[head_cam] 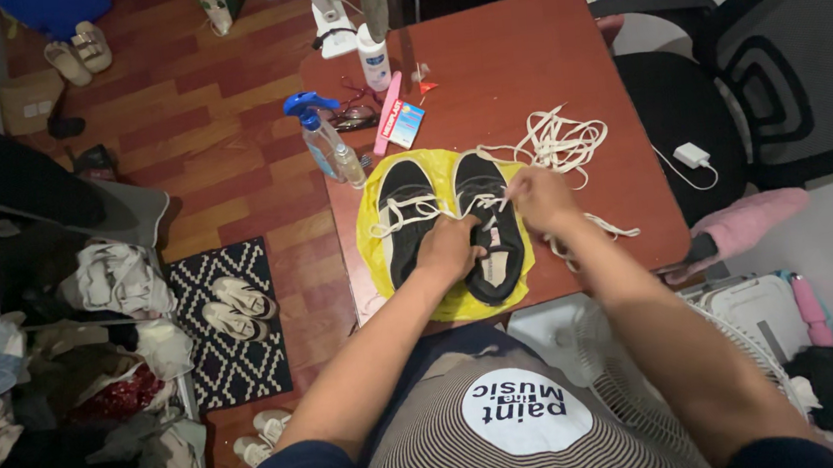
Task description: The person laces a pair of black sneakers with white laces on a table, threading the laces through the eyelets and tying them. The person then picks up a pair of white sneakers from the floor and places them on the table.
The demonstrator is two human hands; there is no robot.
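Red-brown table [562, 61]: two black shoes [446, 226]; left hand [448, 249] gripping shoe, right hand [537, 198] pinching white lace [490, 200].

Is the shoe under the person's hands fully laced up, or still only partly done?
Partly laced. On the right shoe, white lace crosses only near the toe, and the right hand pinches a loose lace end.

Packaging on the wooden table [562, 61]: one flat pink and red tube-shaped pack [387, 114] lying at the left part, just beside a small blue and white carton [407, 124]. One white bottle with a blue label [374, 60] stands upright behind them near the far edge; one clear spray bottle with a blue trigger head [323, 137] stands at the left edge.
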